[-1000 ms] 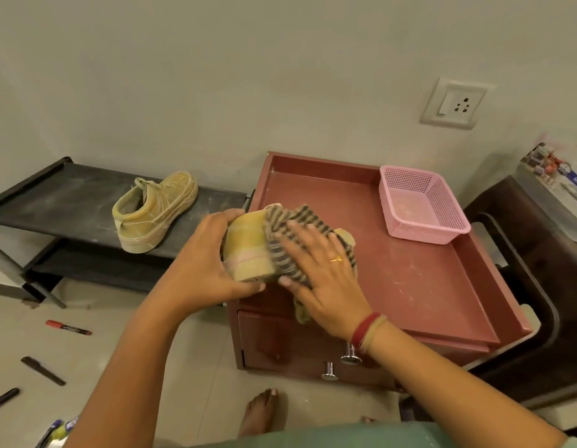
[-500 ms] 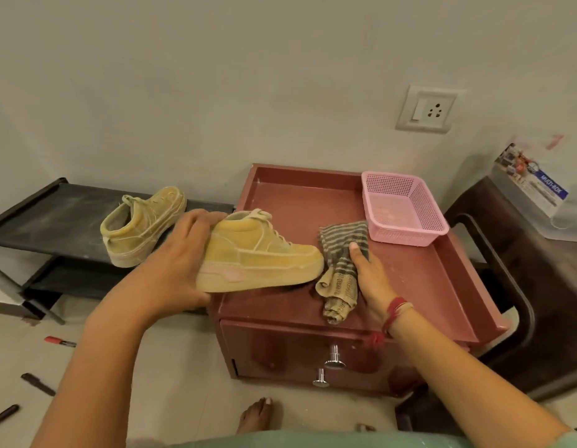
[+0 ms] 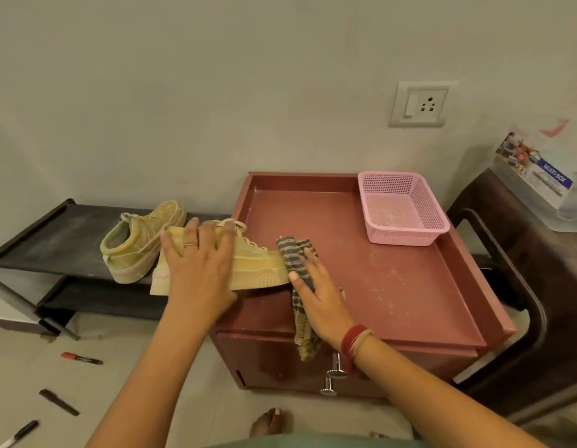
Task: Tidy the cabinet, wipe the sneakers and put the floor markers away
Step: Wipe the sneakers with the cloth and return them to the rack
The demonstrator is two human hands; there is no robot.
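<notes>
Yellow sneakers (image 3: 248,263), a grey-and-tan striped cloth (image 3: 295,253), a pink mesh basket (image 3: 402,208), a maroon cabinet (image 3: 393,286), a black shoe rack (image 3: 54,234).

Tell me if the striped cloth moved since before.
Yes. The cloth left the sneaker, moving right and down onto the cabinet top, draped over its front edge under the right hand.

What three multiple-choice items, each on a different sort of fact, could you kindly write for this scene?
1. Where does the leftmost sneaker stand? A. black shelf B. pink basket C. drawer
2. How many markers lie on the floor in view? A. one B. three C. five
3. The right hand is: A. gripping a marker B. flat on the striped cloth C. idle
Key: 1A, it sits on the shelf's top tier; 2B, one red and two black show; 3B, straight fingers rest on the cloth atop the cabinet.
</notes>
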